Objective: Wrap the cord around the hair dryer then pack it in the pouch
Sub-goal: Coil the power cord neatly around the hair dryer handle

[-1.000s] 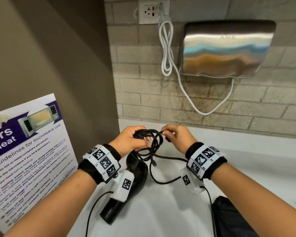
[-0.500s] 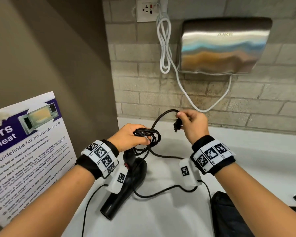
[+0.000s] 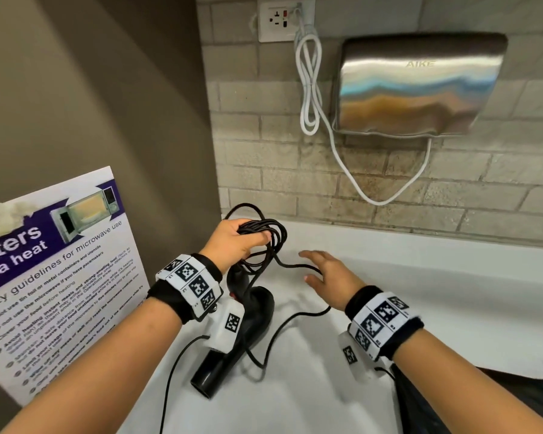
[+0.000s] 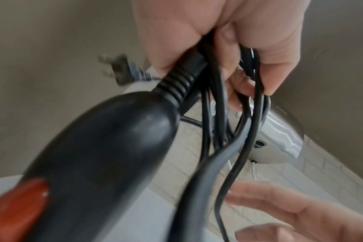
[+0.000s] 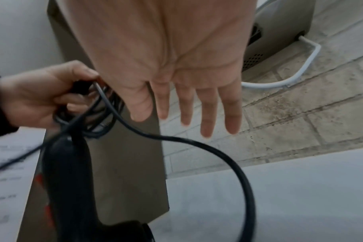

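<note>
A black hair dryer [image 3: 248, 327] with a red switch [image 4: 17, 204] hangs nozzle-down over the white counter [image 3: 436, 296]. My left hand [image 3: 235, 242] grips several loops of its black cord [image 3: 275, 236] at the top of the handle [image 4: 106, 147]. The plug [image 4: 118, 68] sticks out behind that hand. One loose stretch of cord [image 5: 207, 147] sags to the counter. My right hand [image 3: 329, 277] hovers open to the right of the coil, fingers straight [image 5: 207, 106], holding nothing. The black pouch [image 3: 470, 402] lies at the lower right.
A microwave safety poster [image 3: 54, 277] leans at the left. On the brick wall hang a steel hand dryer [image 3: 417, 83] and its white cable [image 3: 311, 89], plugged into a socket [image 3: 279, 20]. A brown wall corner [image 3: 157, 120] stands behind the left hand.
My right hand has let go of the plug end and dropped lower, now open. The plug end now sits at my left hand, which holds the coil in about the same place.
</note>
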